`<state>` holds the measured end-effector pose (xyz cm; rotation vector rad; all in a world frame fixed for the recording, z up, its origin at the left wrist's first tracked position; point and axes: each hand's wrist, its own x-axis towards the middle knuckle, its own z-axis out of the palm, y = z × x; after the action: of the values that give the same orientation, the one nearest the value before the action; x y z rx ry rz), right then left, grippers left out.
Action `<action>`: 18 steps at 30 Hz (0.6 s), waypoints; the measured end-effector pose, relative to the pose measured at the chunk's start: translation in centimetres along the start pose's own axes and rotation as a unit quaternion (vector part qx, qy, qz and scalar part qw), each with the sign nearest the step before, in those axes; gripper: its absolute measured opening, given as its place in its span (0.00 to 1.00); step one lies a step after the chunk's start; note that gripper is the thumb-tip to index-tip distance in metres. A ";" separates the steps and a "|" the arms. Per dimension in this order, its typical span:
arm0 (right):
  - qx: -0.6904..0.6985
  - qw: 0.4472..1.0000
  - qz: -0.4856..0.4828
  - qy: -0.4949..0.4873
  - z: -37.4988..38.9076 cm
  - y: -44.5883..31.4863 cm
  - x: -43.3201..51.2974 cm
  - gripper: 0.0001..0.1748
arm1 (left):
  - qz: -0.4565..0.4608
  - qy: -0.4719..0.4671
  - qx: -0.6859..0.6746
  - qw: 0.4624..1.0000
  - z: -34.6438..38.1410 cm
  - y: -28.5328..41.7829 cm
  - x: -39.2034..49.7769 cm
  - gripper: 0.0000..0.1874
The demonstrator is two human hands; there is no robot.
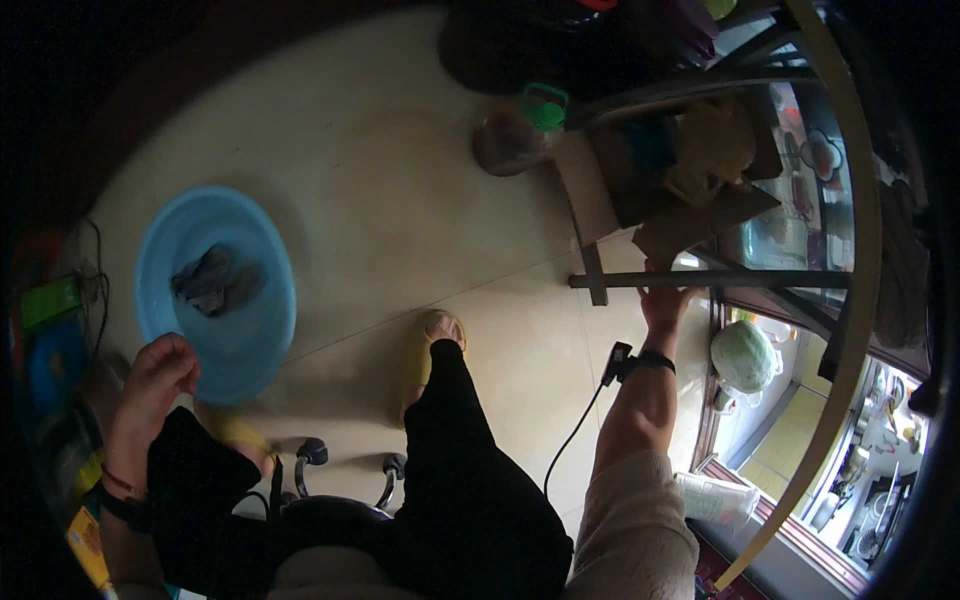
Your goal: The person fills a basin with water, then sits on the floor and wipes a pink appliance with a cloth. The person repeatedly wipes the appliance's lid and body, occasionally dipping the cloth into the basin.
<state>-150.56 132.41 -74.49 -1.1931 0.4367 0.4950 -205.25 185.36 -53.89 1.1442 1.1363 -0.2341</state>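
My left hand (161,375) hovers by the near rim of a light blue plastic basin (274,330), its fingers curled and nothing visible in them. In the basin lies a dark, wet-looking cloth (206,281). My right hand (664,307) reaches forward to a dark bar (750,280) of a glass-topped table's frame. The bar crosses the spread fingers, and I cannot tell whether they grip it. Just beyond is a flap of an open cardboard box (592,187). A black device (619,362) with a cable is strapped at my right wrist.
A jar-like container (510,146) and a green plastic handled item (546,112) stand by the box. A large pale green round vegetable or melon (742,356) sits right of my arm, near a white sack (716,496). Chair casters (311,450) show between my legs.
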 end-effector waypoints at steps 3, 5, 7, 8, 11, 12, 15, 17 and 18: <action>-0.001 1.000 0.000 -0.025 0.3 -0.3 -1.5 0.69 | -0.001 -0.014 0.000 1.000 0.0 0.1 0.4 0.04; 0.017 1.000 0.001 -0.021 1.3 -0.6 -1.7 0.70 | -0.019 -0.013 0.002 1.000 -0.2 -0.5 0.9 0.04; 0.065 0.997 0.010 -0.051 0.8 -0.8 -1.0 0.68 | -0.018 -0.016 0.009 1.000 -0.1 -0.5 1.2 0.04; 0.089 0.994 0.015 -0.067 0.4 -0.7 -0.9 0.67 | -0.018 -0.016 0.013 1.000 0.1 -0.4 1.3 0.04; 0.134 0.980 -0.003 -0.147 0.0 0.4 -0.8 0.64 | -0.024 -0.001 0.013 1.000 0.7 0.0 1.1 0.04; 0.148 0.966 -0.016 -0.210 -0.6 0.4 -0.3 0.63 | -0.013 -0.012 0.016 1.000 0.8 0.2 1.2 0.04; 0.123 0.956 -0.060 -0.260 -1.5 0.3 0.7 0.62 | 0.011 -0.036 0.020 0.999 1.0 0.7 1.5 0.05; 0.026 0.989 -0.088 -0.114 1.4 1.2 -0.9 0.62 | 0.010 -0.032 0.019 0.999 1.2 0.6 0.9 0.05; 0.036 0.993 -0.090 -0.071 2.1 1.1 -1.0 0.61 | 0.008 -0.030 0.018 0.999 1.3 0.8 1.0 0.05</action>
<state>-151.88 134.60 -74.10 -1.1073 0.2199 0.4021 -203.48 185.04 -54.23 1.1698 1.0742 -0.2748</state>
